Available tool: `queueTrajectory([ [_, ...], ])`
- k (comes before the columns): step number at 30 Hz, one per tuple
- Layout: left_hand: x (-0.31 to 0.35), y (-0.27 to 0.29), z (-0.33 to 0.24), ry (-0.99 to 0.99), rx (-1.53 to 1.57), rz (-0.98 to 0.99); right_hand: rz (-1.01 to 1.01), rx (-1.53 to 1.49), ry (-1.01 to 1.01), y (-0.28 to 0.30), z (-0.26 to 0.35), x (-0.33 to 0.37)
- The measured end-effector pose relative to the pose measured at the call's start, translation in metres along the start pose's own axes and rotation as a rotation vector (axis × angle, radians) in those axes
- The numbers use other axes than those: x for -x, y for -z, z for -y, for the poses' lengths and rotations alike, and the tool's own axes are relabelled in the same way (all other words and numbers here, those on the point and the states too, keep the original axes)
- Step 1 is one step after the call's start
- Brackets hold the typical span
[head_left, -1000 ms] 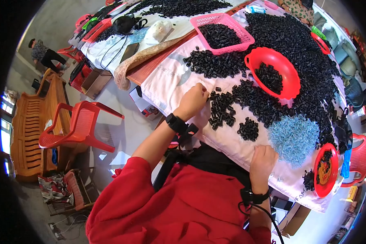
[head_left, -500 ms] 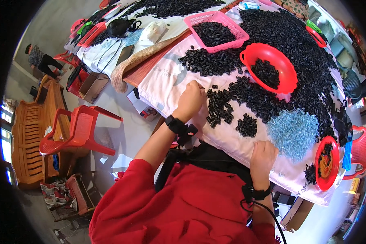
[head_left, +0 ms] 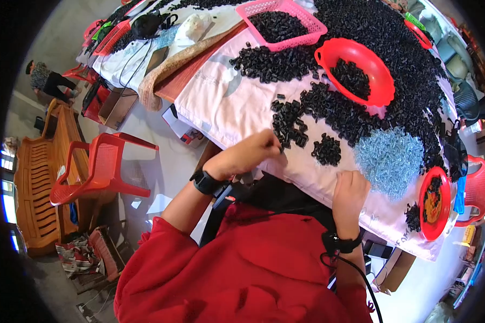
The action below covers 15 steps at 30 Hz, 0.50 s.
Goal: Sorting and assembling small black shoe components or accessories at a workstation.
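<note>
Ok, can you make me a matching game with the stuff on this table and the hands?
Things:
1. Left hand
2. Right hand
3. Red bowl
4. Pink basket

Places or states:
A. Holds black pieces, at the far edge of the table
B. Fingertips at the black pieces
C. Round, black pieces inside, beside the pale blue heap
D. Curled at the near table edge, next to the pale blue heap

Pairs: 1-B, 2-D, 3-C, 4-A
</note>
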State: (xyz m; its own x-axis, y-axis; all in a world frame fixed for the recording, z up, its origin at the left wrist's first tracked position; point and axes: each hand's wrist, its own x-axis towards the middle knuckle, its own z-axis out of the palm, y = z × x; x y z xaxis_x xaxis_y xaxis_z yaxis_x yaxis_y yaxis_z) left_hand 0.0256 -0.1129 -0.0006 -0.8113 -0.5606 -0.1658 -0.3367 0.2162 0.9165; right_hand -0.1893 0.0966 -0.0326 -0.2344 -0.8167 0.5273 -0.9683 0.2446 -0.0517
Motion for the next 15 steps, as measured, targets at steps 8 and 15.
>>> queueTrajectory([
  [8,-0.014,-0.015,0.002,0.009,-0.235,-0.106,0.003,-0.012,0.004,-0.001,0.007,-0.001],
  [15,-0.007,-0.028,-0.015,0.010,-0.144,-0.026,0.021,0.019,-0.016,0.000,0.003,0.001],
])
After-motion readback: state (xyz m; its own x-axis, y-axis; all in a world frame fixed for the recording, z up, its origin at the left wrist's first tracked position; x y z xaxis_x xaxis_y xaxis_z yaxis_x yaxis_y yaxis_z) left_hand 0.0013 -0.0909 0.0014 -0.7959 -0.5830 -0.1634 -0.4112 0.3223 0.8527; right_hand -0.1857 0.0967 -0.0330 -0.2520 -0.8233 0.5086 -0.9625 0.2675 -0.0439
